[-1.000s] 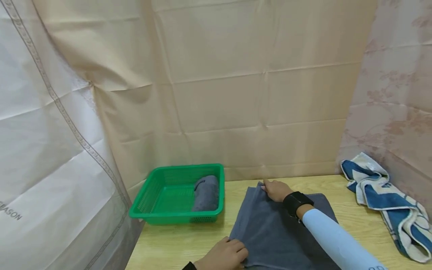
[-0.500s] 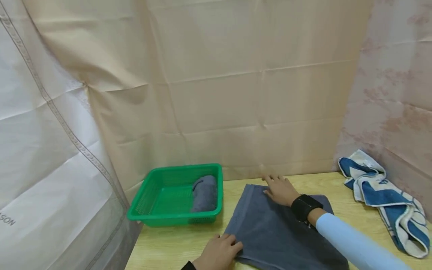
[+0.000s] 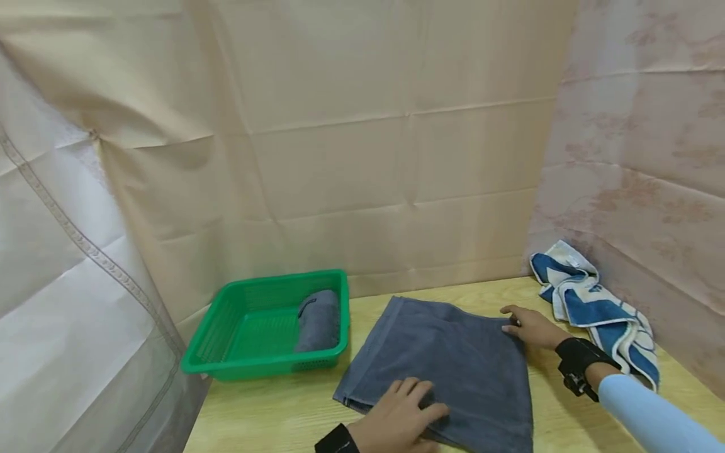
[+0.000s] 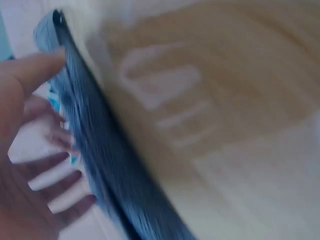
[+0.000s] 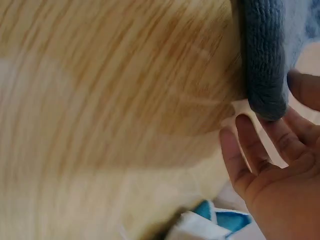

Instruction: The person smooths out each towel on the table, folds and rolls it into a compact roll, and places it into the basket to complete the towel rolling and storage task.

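A folded grey towel lies on the table, its near edge partly hidden behind my left hand. That hand is over the towel's near left part with its fingers spread; the left wrist view shows them apart beside the cloth edge. At the far right corner is my right hand, its fingers and thumb on either side of the cloth edge. In the right wrist view the fingers are mostly straight, the thumb close to the cloth, with a gap showing between thumb and fingers.
A green plastic basket stands left of the towel, holding a rolled grey towel at its right side. A crumpled blue and white towel lies at the right. Cloth hangings rise behind the wooden table.
My right hand has let go of the far left corner and moved right to the far right corner. The left hand has left the near left edge and moved right. The view has turned right.
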Tool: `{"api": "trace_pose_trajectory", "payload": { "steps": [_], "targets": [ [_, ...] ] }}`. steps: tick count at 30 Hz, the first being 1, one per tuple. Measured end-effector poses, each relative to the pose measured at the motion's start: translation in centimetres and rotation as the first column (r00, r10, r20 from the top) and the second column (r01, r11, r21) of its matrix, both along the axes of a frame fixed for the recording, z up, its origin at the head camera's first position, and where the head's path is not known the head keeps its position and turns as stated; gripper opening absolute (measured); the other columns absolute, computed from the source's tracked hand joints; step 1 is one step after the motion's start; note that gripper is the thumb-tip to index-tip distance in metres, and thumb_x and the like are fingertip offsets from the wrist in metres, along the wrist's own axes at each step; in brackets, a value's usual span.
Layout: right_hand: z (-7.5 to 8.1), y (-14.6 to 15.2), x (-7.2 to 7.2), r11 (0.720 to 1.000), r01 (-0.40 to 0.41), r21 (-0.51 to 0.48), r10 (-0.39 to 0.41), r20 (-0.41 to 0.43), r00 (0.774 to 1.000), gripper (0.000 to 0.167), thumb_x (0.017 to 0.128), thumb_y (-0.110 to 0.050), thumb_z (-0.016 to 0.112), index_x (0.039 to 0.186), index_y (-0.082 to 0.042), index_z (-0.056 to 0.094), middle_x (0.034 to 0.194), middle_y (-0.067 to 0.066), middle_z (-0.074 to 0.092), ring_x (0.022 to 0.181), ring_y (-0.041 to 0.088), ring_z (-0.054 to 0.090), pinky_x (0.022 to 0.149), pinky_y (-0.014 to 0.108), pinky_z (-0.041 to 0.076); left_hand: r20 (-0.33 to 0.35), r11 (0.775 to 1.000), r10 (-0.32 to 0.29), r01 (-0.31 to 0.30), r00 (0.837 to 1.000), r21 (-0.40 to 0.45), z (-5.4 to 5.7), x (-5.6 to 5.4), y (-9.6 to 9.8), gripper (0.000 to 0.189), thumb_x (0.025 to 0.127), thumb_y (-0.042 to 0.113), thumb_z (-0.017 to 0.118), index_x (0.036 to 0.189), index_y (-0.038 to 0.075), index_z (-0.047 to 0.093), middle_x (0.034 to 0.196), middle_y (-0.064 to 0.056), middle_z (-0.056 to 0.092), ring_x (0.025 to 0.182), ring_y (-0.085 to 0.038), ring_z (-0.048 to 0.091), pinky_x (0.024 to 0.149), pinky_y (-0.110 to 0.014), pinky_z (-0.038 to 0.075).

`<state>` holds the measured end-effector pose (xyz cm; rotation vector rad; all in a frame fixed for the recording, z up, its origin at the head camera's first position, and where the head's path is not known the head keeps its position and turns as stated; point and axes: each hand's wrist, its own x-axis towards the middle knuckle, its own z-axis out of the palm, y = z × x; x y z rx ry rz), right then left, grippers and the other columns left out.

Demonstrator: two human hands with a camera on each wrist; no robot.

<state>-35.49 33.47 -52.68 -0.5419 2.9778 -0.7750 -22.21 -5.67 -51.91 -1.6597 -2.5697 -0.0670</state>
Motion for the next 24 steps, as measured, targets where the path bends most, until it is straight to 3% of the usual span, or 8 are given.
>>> {"api": "trace_pose_trajectory", "payload": {
  "steps": [4,7,11,14,17,20,24],
  "targets": [
    [-0.6,0.5,0.0,0.998,0.023,-0.060,-0.017,0.101,0.995,0.044,0.095,-0.023,0.075,0.122,0.010,0.063,0.103,0.014,0.068,0.092,0.028,0.062,0.081,0.050,0.051,0.093,0.986,-0.163,0.166,0.982,-0.025,-1.2,0.2,2.8,0.044,0.108,0.051,0.046,0.149,0.035,0.048,0.149,0.001,0.045,0.130,-0.009,0.041,0.100,-0.019,0.036],
    [-1.3,0.9,0.4,0.996,0.045,-0.075,-0.038,0.097,0.995,0.029,0.093,-0.025,0.077,0.105,0.001,0.069,0.092,0.005,0.065,0.083,0.021,0.057,0.075,0.041,0.048,0.090,0.977,-0.215,0.215,0.973,0.001,-2.0,0.5,4.1,0.034,0.108,0.047,0.048,0.139,0.035,0.057,0.140,0.007,0.049,0.120,-0.003,0.040,0.091,-0.010,0.028],
    [-2.0,1.9,1.0,0.988,0.093,-0.125,-0.087,0.051,0.995,0.024,0.092,-0.028,0.078,0.089,-0.009,0.063,0.081,-0.001,0.054,0.076,0.018,0.050,0.069,0.036,0.040,0.035,0.980,-0.199,0.200,0.979,-0.012,-2.5,1.0,5.5,0.027,0.109,0.047,0.048,0.128,0.033,0.061,0.127,0.015,0.054,0.108,0.004,0.041,0.079,-0.007,0.024],
    [-2.2,2.9,1.3,0.974,0.128,-0.188,-0.117,0.066,0.991,0.030,0.093,-0.031,0.078,0.087,-0.008,0.059,0.082,0.000,0.050,0.076,0.019,0.048,0.067,0.035,0.037,0.038,0.981,-0.161,0.164,0.986,-0.102,-2.6,1.2,6.6,0.038,0.108,0.051,0.045,0.142,0.036,0.052,0.123,0.020,0.053,0.101,0.008,0.042,0.075,-0.008,0.025],
    [-2.1,3.7,1.4,0.950,0.177,-0.257,-0.146,0.133,0.980,0.032,0.093,-0.030,0.078,0.087,-0.007,0.057,0.082,0.002,0.049,0.074,0.020,0.049,0.063,0.033,0.039,0.060,0.969,-0.130,0.140,0.990,-0.204,-2.3,1.3,7.6,0.048,0.107,0.054,0.046,0.153,0.040,0.042,0.120,0.021,0.052,0.096,0.008,0.042,0.074,-0.011,0.027],
    [-2.0,4.3,1.7,0.930,0.198,-0.310,-0.143,0.192,0.971,0.031,0.093,-0.029,0.078,0.088,-0.006,0.057,0.082,0.003,0.051,0.072,0.021,0.052,0.062,0.031,0.041,0.067,0.952,-0.113,0.127,0.991,-0.279,-1.7,1.2,8.0,0.051,0.107,0.054,0.047,0.156,0.042,0.039,0.119,0.019,0.052,0.095,0.007,0.042,0.074,-0.013,0.029],
    [-2.0,5.3,2.3,0.925,0.150,-0.349,-0.069,0.236,0.969,0.031,0.096,-0.026,0.075,0.091,-0.003,0.055,0.080,0.002,0.048,0.070,0.018,0.049,0.061,0.029,0.039,0.117,0.952,-0.133,0.160,0.984,-0.262,-0.9,0.8,7.2,0.046,0.107,0.050,0.050,0.151,0.037,0.048,0.119,0.015,0.052,0.095,0.005,0.043,0.074,-0.013,0.029]
  ]
}}
